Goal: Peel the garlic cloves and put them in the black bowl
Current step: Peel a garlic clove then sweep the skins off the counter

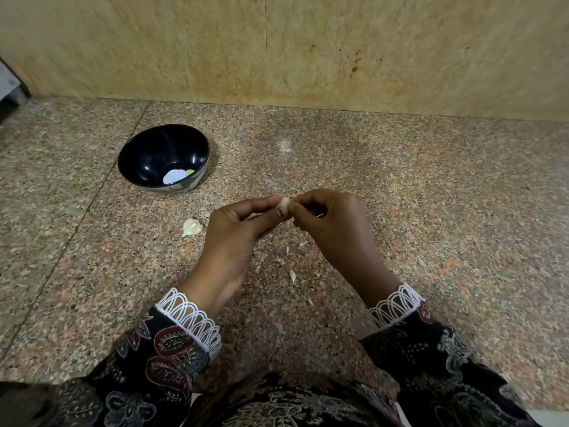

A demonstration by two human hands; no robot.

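My left hand point(238, 232) pinches a pale garlic clove point(283, 204) between thumb and fingertips, above the granite counter. My right hand point(332, 224) meets it from the right, its fingertips pinching at the clove's right end. The black bowl point(144, 149) stands to the upper left of my hands, with a small peeled clove point(190, 172) and a pale round patch on its bottom. Another garlic clove point(192, 227), still in its skin, lies on the counter just left of my left hand.
Small scraps of garlic skin point(292, 275) are scattered on the speckled granite counter point(431, 195) below my hands. A beige stone wall point(338, 50) rises behind the counter. A grey object point(9, 84) shows at the far left edge.
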